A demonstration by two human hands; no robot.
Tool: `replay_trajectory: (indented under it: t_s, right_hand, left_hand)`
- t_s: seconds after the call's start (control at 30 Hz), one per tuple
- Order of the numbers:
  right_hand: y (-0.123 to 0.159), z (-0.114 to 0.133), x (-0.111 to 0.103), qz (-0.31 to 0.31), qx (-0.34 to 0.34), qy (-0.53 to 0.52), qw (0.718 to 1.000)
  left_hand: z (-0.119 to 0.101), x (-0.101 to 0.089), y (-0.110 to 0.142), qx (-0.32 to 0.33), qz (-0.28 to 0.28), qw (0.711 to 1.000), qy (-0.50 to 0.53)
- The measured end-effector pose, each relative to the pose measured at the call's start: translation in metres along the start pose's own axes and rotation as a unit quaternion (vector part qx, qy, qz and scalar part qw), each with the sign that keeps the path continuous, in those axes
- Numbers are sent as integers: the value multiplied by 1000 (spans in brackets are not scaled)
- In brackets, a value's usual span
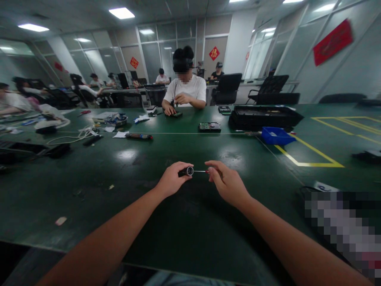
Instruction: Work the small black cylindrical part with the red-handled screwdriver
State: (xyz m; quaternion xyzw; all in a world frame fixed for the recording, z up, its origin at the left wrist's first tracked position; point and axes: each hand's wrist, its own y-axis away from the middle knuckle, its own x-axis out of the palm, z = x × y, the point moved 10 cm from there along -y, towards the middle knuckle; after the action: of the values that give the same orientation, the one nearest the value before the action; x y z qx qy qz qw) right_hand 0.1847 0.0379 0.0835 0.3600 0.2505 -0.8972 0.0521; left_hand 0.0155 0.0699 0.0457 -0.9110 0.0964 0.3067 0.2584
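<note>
Near the middle of the green table [175,238], my left hand [172,178] is closed round a small dark cylinder [189,171]. Its round, silver-rimmed end faces me; what lies inside that end is too small to make out. From the right, my right hand [230,183] grips a screwdriver [200,171] whose thin metal shaft points left. A bit of red shows where the shaft meets my fingers, which hide most of the handle. The tip reaches the cylinder's right side, but I cannot tell whether it sits in anything.
Across the table a person [186,93] handles a small dark device. Between us lie a hard drive [210,126], a black tray [263,116], a blue bin [276,136] and a dark tool-like object [139,136]. Cables [79,135] and clutter spread at left.
</note>
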Motion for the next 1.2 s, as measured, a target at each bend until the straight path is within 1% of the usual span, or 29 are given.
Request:
replay_trajectory:
  t_s: [0.1, 0.17, 0.27, 0.33, 0.43, 0.57, 0.6, 0.67, 0.73, 0.8, 0.87, 0.9, 1.0, 1.1, 1.2]
  right_hand:
    - [3, 9, -1, -2, -37, -18, 999]
    - [5, 14, 0, 11, -50, -27, 998]
    - [4, 11, 1, 17, -19, -22, 999]
    - [4, 5, -2, -9, 12, -36, 999]
    - [3, -6, -6, -54, 47, -125, 990]
    - [1, -26, -1, -92, 93, -260, 957]
    - [1, -33, 1, -101, 108, -294, 944]
    - [1, -48, 6, -119, 147, -365, 911]
    - [1, -61, 16, -112, 190, -420, 880]
    - [2, -71, 26, -92, 232, -438, 864]
    - [4, -78, 26, -99, 253, -422, 865]
    - [4, -79, 22, -116, 252, -408, 870]
    - [4, -75, 9, -156, 220, -380, 885]
    - [1, -63, 7, -142, 184, -366, 901]
    - [0, -51, 7, -112, 156, -320, 928]
  left_hand:
    - [-1, -1, 0, 1, -2, 1000, 2]
    - [-1, -3, 0, -1, -7, 1000, 3]
    - [0, -2, 0, -1, -7, 1000, 7]
    - [-1, -1, 0, 0, -2, 1000, 7]
    - [-4, 1, 0, 2, 7, 1000, -2]
    - [-7, 2, 1, 10, 17, 1000, -24]
    - [-8, 1, 0, 16, 17, 999, -27]
    - [-12, -2, 0, 37, 11, 999, -31]
    - [-16, -3, -1, 58, 9, 997, -44]
    - [-16, -1, -3, 65, 14, 996, -65]
    - [-12, 2, -4, 58, 22, 995, -81]
    - [-11, 3, -4, 54, 24, 995, -83]
    - [-8, 5, -3, 43, 29, 995, -80]
    - [-9, 4, -2, 35, 29, 996, -78]
    - [-12, 3, -2, 30, 29, 996, -74]
